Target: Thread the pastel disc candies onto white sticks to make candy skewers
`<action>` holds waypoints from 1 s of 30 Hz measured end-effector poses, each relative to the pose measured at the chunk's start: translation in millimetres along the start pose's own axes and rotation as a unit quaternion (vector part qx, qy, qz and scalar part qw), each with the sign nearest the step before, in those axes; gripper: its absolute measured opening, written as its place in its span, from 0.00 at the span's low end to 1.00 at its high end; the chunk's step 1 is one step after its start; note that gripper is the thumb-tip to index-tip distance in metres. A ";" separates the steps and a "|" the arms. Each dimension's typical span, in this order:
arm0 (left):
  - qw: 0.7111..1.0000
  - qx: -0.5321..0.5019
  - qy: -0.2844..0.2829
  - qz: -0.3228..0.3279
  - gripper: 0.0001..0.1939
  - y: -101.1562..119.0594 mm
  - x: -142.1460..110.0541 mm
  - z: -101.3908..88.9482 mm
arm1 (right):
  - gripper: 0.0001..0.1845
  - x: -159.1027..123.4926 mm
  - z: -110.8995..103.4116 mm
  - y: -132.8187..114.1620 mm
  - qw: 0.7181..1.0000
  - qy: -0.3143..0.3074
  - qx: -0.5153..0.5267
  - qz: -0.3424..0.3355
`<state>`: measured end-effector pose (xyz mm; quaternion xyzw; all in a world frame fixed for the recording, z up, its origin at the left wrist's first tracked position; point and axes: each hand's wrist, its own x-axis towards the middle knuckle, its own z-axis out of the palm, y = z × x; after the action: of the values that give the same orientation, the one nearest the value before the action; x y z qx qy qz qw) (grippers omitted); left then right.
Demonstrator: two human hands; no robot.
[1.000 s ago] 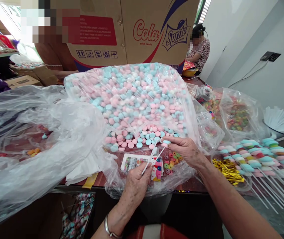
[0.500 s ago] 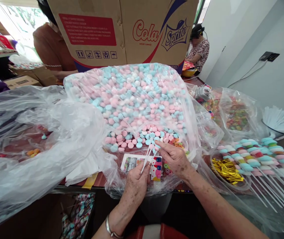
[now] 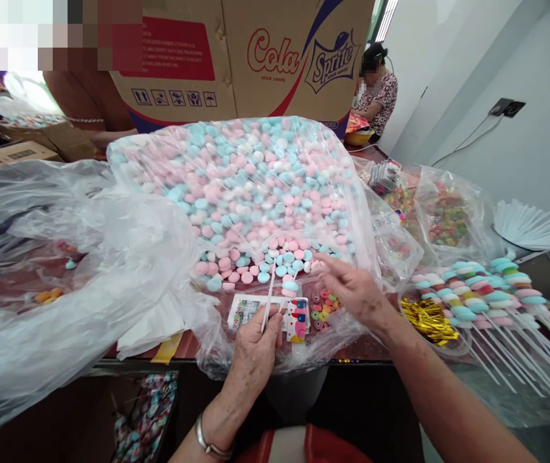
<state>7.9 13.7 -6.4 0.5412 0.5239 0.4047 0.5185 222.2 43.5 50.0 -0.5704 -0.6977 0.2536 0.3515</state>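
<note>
My left hand (image 3: 253, 347) is closed round thin white sticks (image 3: 269, 289). One stick points up bare; at the top of another sits a short stack of pink and blue candies (image 3: 289, 287). My right hand (image 3: 354, 289) is just right of the stack, fingers stretched out and slightly blurred, with no candy visible in them. Its fingertips are at the near edge of loose pink, blue and white round candies (image 3: 284, 260) spilling from a big clear bag (image 3: 246, 173). Printed cards (image 3: 297, 320) and small coloured ring candies (image 3: 324, 308) lie below.
Finished-looking candy skewers (image 3: 477, 292) lie at right beside a tub of gold twist ties (image 3: 429, 321). White sticks (image 3: 535, 225) fan out behind them. A large cardboard box (image 3: 236, 58) stands behind the bag. Crumpled clear plastic (image 3: 149, 238) covers the left. Two people sit beyond.
My right hand first held candies, brought them to the stick in my left hand, and has now drawn away to the right. The stick now carries a candy stack. The view has shifted slightly.
</note>
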 end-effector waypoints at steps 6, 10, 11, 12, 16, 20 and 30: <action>1.000 -0.003 -0.009 -0.008 0.13 -0.1 -0.1 -0.6 | 0.13 4.1 -29.0 33.6 0.935 -0.164 -0.312 -0.023; 1.000 0.005 -0.013 -0.006 0.14 3.4 0.3 -0.9 | 0.12 0.4 -20.6 42.8 0.902 -0.167 -0.396 -0.040; 1.000 0.007 -0.014 -0.007 0.14 3.8 0.2 -1.0 | 0.12 0.2 -18.9 42.9 0.898 -0.161 -0.408 -0.040; 1.000 0.009 -0.014 -0.009 0.14 4.0 0.0 -1.2 | 0.12 0.1 -17.9 42.3 0.895 -0.156 -0.415 -0.039; 1.000 0.014 -0.018 -0.011 0.15 5.4 -1.3 -1.8 | 0.13 -0.4 -18.8 40.9 0.901 -0.158 -0.401 -0.049; 1.000 0.016 -0.019 -0.008 0.15 6.2 -2.0 -2.2 | 0.13 -1.2 -20.6 44.4 0.907 -0.159 -0.388 -0.044; 1.000 0.015 -0.012 -0.007 0.14 1.3 -0.5 -1.1 | 0.14 -2.8 -23.1 35.7 0.942 -0.175 -0.257 -0.127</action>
<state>6.9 13.5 -5.0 0.5500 0.5279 0.3861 0.5193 262.6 47.5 36.8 -0.4948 -0.8561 0.1150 0.0946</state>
